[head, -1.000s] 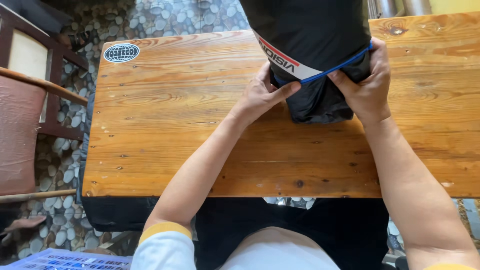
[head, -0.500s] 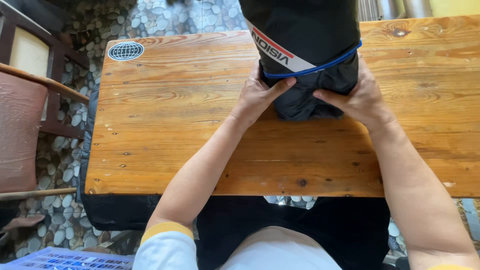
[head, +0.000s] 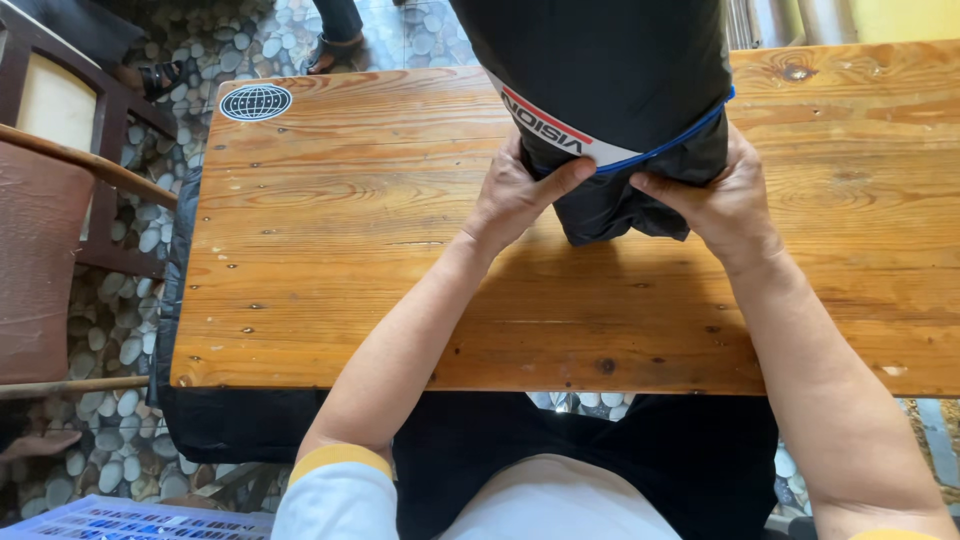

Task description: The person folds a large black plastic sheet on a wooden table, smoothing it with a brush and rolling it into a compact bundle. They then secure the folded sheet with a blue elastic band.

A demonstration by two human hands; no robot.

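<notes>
A large black fabric roll (head: 610, 80) with a white and red printed strip stands on the wooden table (head: 340, 260) at the far right of centre. A thin blue band (head: 690, 135) circles its lower part. My left hand (head: 520, 190) grips the roll's left side, thumb lying across the front at the band. My right hand (head: 715, 195) holds the right side, fingers on the band and the bunched black fabric below it.
A round sticker with a globe drawing (head: 255, 101) sits at the table's far left corner. A wooden chair (head: 50, 200) stands to the left on a pebble floor. Another person's feet (head: 340, 40) show beyond the table. Black cloth (head: 230, 430) hangs under the near edge.
The blue band sits higher on the roll than before. Both hands have shifted slightly up and closer around the roll's lower end.
</notes>
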